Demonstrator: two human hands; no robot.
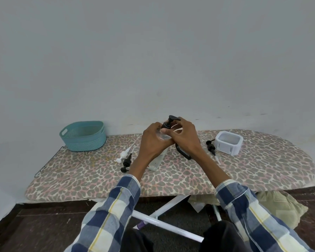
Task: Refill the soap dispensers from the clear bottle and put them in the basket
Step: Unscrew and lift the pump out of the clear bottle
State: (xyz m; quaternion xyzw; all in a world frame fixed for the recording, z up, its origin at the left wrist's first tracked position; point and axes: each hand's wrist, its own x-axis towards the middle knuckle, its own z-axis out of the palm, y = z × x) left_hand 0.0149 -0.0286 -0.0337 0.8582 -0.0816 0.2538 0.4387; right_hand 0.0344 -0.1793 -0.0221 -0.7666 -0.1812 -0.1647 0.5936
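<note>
Screwing the black pump (pixel 169 122) onto a clear dispenser (pixel 163 136), judged a capping step: left hand (pixel 154 140) curls round the body, right hand (pixel 185 137) fingers pinch the pump collar, held above the board's middle. Two loose pumps (pixel 125 159) lie left of centre, another (pixel 211 146) right. Next: seat threads squarely, then carry to the teal basket (pixel 84 135) at the far-left corner.

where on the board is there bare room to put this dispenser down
Bare cover runs along the near edge of the ironing board, and at the right end beyond the white container. There is a smaller gap between the teal basket and the loose pumps. The middle is crowded under the left hand and right hand.
</note>
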